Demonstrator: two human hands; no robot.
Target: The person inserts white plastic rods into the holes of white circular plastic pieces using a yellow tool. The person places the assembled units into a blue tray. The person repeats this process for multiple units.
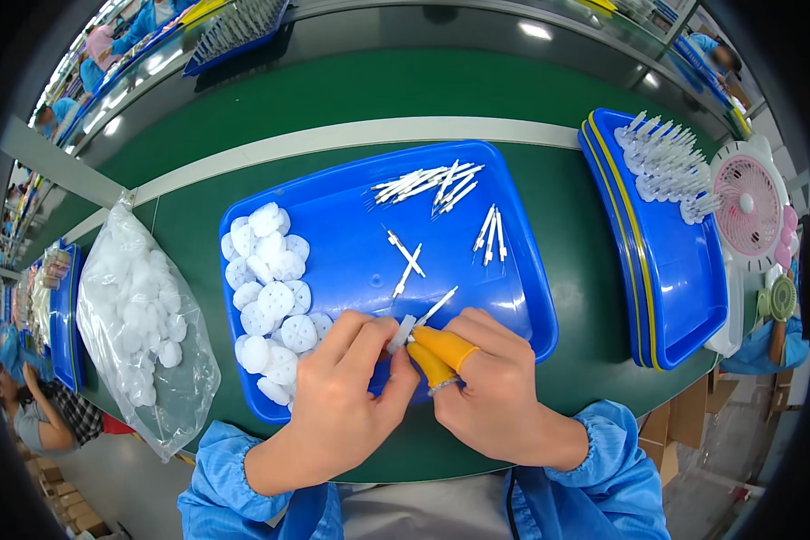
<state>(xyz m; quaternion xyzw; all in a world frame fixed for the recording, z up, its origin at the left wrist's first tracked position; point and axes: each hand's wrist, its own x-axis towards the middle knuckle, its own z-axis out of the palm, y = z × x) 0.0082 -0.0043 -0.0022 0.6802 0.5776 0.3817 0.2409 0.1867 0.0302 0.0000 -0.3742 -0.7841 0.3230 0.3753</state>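
Observation:
Over the near edge of a blue tray [538,270], my two hands meet. My left hand [340,405] pinches a translucent white disc [400,334], seen nearly edge-on. Yellow covers sit on the thumb and forefinger of my right hand [499,387], which are closed on a thin white stick [438,306] against the disc. Whether the stick passes into the disc is hidden by the fingers. Along the tray's left side lie many round white discs [274,300] with small holes. Loose white sticks with thin wire-like ends [427,184] are grouped at the tray's far side, with others nearer the middle and right.
A clear plastic bag [144,315] full of white discs lies left of the tray. To the right, stacked blue and yellow trays [684,297] carry rows of discs with sticks upright [666,157]. A pink fan [747,205] stands beyond them. Other people work in the background.

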